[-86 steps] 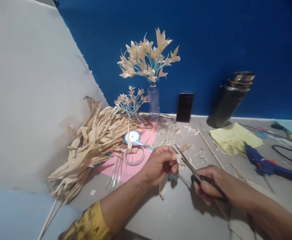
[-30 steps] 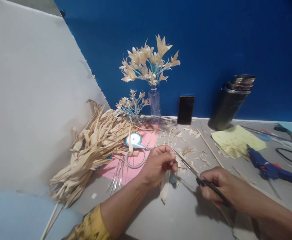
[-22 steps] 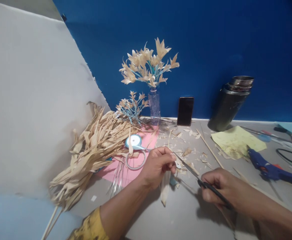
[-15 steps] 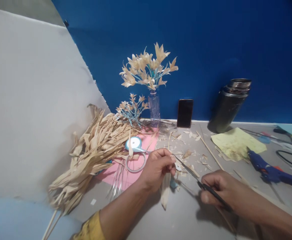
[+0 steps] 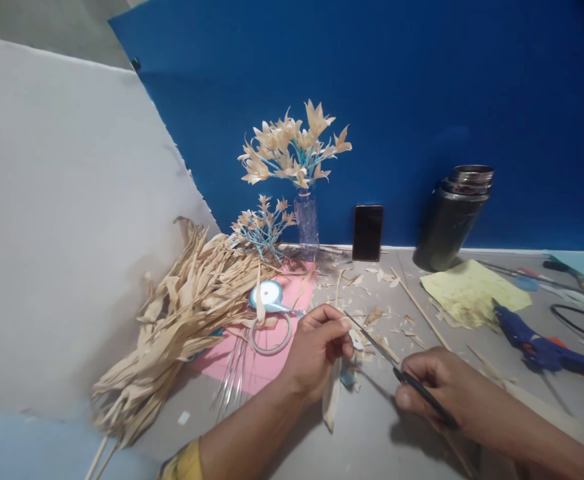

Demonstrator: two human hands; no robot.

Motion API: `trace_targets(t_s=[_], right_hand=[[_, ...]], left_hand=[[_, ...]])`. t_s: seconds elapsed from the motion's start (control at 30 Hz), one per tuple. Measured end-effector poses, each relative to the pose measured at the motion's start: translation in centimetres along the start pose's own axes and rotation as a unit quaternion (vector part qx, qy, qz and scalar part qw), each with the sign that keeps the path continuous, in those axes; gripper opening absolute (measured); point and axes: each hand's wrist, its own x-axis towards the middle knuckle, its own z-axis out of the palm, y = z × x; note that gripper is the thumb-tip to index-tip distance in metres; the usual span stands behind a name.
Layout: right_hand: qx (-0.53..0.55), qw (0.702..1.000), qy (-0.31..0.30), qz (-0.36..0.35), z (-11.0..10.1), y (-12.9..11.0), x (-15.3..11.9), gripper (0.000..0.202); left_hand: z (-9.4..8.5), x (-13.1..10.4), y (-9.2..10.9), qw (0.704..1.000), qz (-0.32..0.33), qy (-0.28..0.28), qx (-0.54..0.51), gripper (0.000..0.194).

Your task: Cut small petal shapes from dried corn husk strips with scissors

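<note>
My left hand [image 5: 317, 350] is closed in a pinch on a pale strip of dried corn husk [image 5: 331, 400], whose broad end hangs below the fingers. In my right hand [image 5: 437, 387] is a pair of scissors [image 5: 379, 348] with dark handles. Their blades point up and left, and the tips come close to my left fingertips. Whether the blades touch the husk I cannot tell. Just left of my left hand lie a roll of light blue tape [image 5: 266, 293] and a grey ring [image 5: 271, 350], partly over pink paper [image 5: 217, 360].
A pile of dried husks [image 5: 187, 313] lies at left. Husk flowers [image 5: 292, 150] stand in a clear bottle [image 5: 307, 227] by the blue wall. A phone [image 5: 367, 233], a dark flask [image 5: 449, 227], yellow paper [image 5: 472, 290] and a blue glue gun [image 5: 547, 350] are beyond and right.
The view has shifted slightly, so the background sits a little lower. Both hands keep their holds, and the scissor tips stay near my left fingertips.
</note>
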Motion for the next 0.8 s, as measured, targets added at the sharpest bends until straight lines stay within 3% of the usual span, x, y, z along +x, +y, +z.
trace_targets(t_s=[0.23,0.4,0.57,0.8], right_hand=[[0.015,1.000,0.014,0.007,-0.6,-0.1,0.1,0.040],[0.123,0.983,0.133,-0.011,-0.7,-0.5,0.4,0.029],[0.208,0.949,0.232,-0.051,0.2,-0.8,0.4,0.034],[0.202,0.952,0.222,-0.061,0.6,-1.2,0.2,0.022]], left_hand=[[-0.1,0.1,0.0,1.000,-0.003,-0.014,-0.005,0.020],[0.0,0.0,-0.4,0.999,-0.024,-0.020,-0.005,0.023],[0.5,-0.4,-1.5,0.999,-0.040,-0.031,0.018,0.025],[0.8,-0.7,-2.5,0.994,-0.084,-0.054,0.046,0.023]])
